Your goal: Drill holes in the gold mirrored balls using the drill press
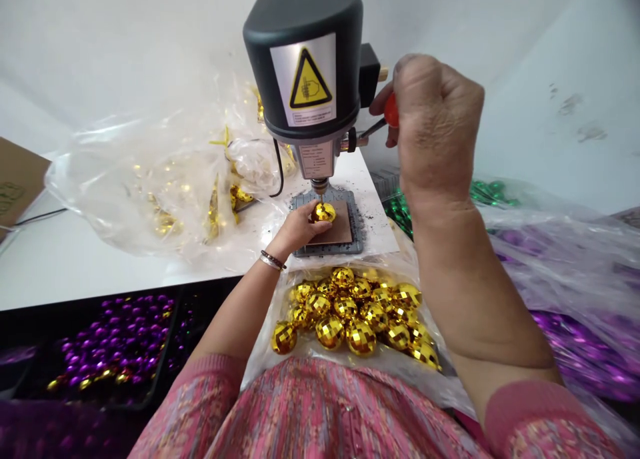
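Observation:
My left hand (299,228) grips a gold mirrored ball (325,212) on the brown board (339,227) of a small bench drill press (305,59). Right above the ball is the drill chuck (319,186), its bit reaching down to the top of the ball; whether it has gone in I cannot tell. Raised at the machine's right side, my right hand (437,115) is closed around the red knob (391,111) of the feed lever. A pile of gold mirrored balls (345,307) lies on clear plastic just in front of me.
Clear plastic bags (115,179) with gold pieces lie on the white table at left. Purple balls fill a black tray (165,352) below them. Bags of purple balls (575,352) and green balls (493,193) lie at right. Dark shavings surround the drill base (356,235).

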Motion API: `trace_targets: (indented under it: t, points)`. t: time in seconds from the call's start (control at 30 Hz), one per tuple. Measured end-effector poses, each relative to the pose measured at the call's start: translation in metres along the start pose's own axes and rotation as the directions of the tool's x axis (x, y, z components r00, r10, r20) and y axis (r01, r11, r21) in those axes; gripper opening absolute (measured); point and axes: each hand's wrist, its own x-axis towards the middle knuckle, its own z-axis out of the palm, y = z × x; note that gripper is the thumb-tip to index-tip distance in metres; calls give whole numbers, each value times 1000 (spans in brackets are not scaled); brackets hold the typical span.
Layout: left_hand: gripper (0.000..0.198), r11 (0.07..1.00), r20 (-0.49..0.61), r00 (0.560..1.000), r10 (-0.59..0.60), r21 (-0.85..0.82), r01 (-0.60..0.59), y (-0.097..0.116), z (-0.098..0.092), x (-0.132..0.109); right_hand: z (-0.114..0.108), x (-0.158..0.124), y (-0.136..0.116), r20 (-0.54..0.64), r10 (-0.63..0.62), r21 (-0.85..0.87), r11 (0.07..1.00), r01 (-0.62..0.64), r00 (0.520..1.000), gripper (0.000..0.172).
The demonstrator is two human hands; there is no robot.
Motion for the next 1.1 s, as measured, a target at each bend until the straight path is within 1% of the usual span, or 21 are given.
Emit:
trace_targets:
  t: [0.07, 0.13, 0.23, 0.33, 0.43, 0.5, 0.63, 0.7, 0.8, 0.9, 1.0, 1.1]
  points:
    - [48, 1000, 29, 999, 25, 7, -26, 1, 1, 1, -1, 1, 1, 17, -18, 30, 999, 18, 1000, 48]
    - [47, 1000, 39, 999, 25, -15, -24, 1, 1, 2, -4, 1, 1, 49, 1, 38, 999, -3, 999, 46]
    - [51, 999, 24, 1000, 11, -49, -10, -1, 2, 2, -9, -4, -1, 84, 66, -38, 997, -63, 994, 39]
    - [50, 997, 15, 999, 33, -69, -31, -1, 2, 1, -14, -15, -2, 95, 63, -137, 989, -50, 994, 35]
    - [48, 997, 10, 999, 40, -74, -39, 0, 2, 0, -18, -32, 2, 112, 8, -175, 985, 12, 994, 28]
    - [47, 996, 12, 999, 31, -80, -30, 1, 2, 0, -20, -43, 8, 116, -26, -170, 984, 46, 993, 25]
    - [40, 996, 22, 999, 31, -78, -29, 0, 3, -1, -19, -59, 20, 107, -65, -165, 983, 82, 992, 27]
    - [39, 996, 23, 999, 41, -83, -39, -1, 3, -1, -19, -63, 26, 90, -101, -177, 977, 116, 991, 28]
    - [42, 993, 29, 998, 62, -102, -59, -2, 3, -1, -17, -67, 33, 64, -198, -202, 957, 207, 978, 28]
    - [45, 994, 25, 999, 45, -101, -43, -2, 4, -2, -15, -68, 39, 31, -278, -226, 934, 277, 960, 26]
    - [44, 996, 12, 1000, 18, -91, -16, 0, 5, -3, -13, -70, 46, -7, -308, -228, 927, 299, 951, 26]
    - [44, 995, 9, 1000, 15, -97, -14, 0, 5, -4, -11, -77, 59, -35, -311, -204, 932, 298, 950, 26]
